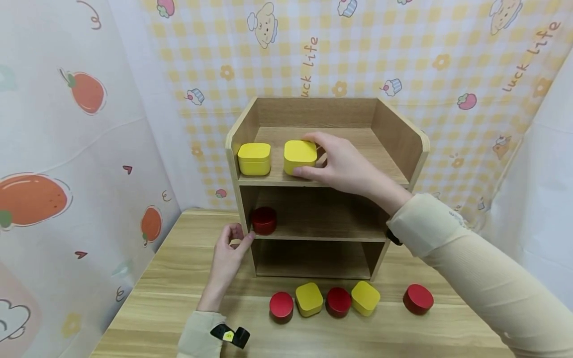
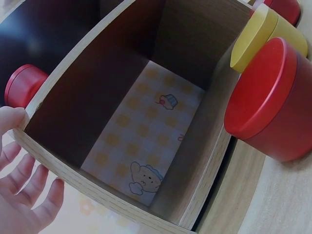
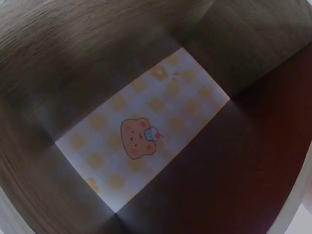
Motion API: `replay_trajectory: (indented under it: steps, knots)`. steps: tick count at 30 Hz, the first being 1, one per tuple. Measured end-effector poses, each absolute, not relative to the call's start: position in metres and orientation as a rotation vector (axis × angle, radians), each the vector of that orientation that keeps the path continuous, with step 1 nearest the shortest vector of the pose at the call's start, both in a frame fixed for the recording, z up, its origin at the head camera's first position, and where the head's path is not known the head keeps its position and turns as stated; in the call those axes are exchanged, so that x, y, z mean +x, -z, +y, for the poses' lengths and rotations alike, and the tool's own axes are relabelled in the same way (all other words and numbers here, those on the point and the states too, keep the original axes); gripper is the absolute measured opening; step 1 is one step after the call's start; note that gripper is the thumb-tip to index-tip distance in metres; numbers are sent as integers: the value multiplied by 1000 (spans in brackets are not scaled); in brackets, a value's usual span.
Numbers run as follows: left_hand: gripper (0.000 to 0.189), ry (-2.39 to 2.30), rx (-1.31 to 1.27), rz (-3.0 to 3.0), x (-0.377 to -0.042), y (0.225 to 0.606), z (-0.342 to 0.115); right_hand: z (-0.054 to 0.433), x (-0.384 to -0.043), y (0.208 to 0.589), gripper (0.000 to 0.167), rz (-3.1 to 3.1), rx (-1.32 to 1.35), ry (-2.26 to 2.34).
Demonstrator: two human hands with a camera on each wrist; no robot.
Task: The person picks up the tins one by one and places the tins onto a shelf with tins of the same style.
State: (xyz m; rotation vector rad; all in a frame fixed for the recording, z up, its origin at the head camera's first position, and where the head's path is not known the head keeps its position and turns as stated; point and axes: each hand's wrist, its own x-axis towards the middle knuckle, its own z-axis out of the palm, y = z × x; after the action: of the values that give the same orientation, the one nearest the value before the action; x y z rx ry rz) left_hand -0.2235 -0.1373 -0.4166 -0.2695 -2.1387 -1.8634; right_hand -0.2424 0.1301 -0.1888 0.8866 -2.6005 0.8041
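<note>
My right hand (image 1: 342,161) pinches a yellow rounded-square tin (image 1: 300,155) between thumb and fingers, at the front of the wooden shelf's (image 1: 331,112) top level. To its left, a second yellow tin (image 1: 254,159) stands in the top level's left corner. My left hand (image 1: 229,256) is at the shelf's left side panel, thumb at the front edge and the other fingers loosely bent outside it. Close by that thumb, a round red tin (image 1: 264,221) sits at the left of the middle level; the left wrist view also shows this red tin (image 2: 25,86).
Before the shelf on the wooden table (image 1: 147,308) stand red tins (image 1: 281,307), (image 1: 338,302) alternating with yellow tins (image 1: 309,299), (image 1: 365,298). Another red tin (image 1: 418,299) stands apart on the right. Patterned cloth (image 1: 201,64) hangs behind, showing through the shelf's back in both wrist views.
</note>
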Motion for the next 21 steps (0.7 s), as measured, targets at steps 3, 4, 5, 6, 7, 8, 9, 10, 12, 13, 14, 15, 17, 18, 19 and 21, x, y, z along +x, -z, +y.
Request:
replay_trajectory:
  steps: [3, 4, 5, 6, 7, 8, 9, 10, 12, 13, 14, 15, 17, 18, 19, 21]
  knots:
    - [30, 1863, -274, -2136, -224, 417, -137, 130, -244, 189, 67, -2621, 861, -774]
    - [30, 1861, -274, -2137, -224, 417, -137, 129, -244, 189, 67, -2626, 853, -770]
    - [30, 1861, -275, -2137, -225, 417, -138, 129, -245, 189, 68, -2629, 848, -760]
    - [30, 1867, -272, -2139, -225, 417, -138, 129, -245, 189, 68, -2633, 842, -749]
    - [30, 1873, -259, -2148, -225, 417, -138, 129, -245, 189, 68, -2638, 837, -737]
    - [30, 1872, -260, -2147, -225, 417, -138, 129, -246, 189, 68, -2641, 834, -726]
    - [29, 1872, -254, -2157, -222, 412, -137, 129, -246, 189, 68, -2644, 835, -720]
    - [28, 1876, -247, -2165, -221, 410, -137, 128, -246, 190, 68, -2649, 833, -710]
    - [27, 1887, -238, -2169, -221, 410, -137, 128, -246, 190, 68, -2655, 826, -702]
    - [27, 1883, -235, -2172, -221, 410, -137, 127, -246, 190, 68, -2659, 821, -700]
    - [27, 1877, -244, -2166, -221, 410, -137, 127, -246, 191, 69, -2662, 815, -698]
    - [27, 1877, -240, -2171, -221, 410, -137, 127, -245, 191, 69, -2665, 810, -695]
    - [29, 1877, -254, -2154, -225, 417, -138, 126, -244, 192, 70, -2670, 802, -692]
    - [30, 1872, -256, -2152, -226, 418, -138, 126, -244, 193, 70, -2671, 802, -691]
    - [30, 1868, -258, -2151, -226, 419, -138, 126, -244, 193, 70, -2672, 802, -683]
    - [31, 1867, -262, -2145, -226, 419, -138, 125, -244, 194, 69, -2669, 807, -675]
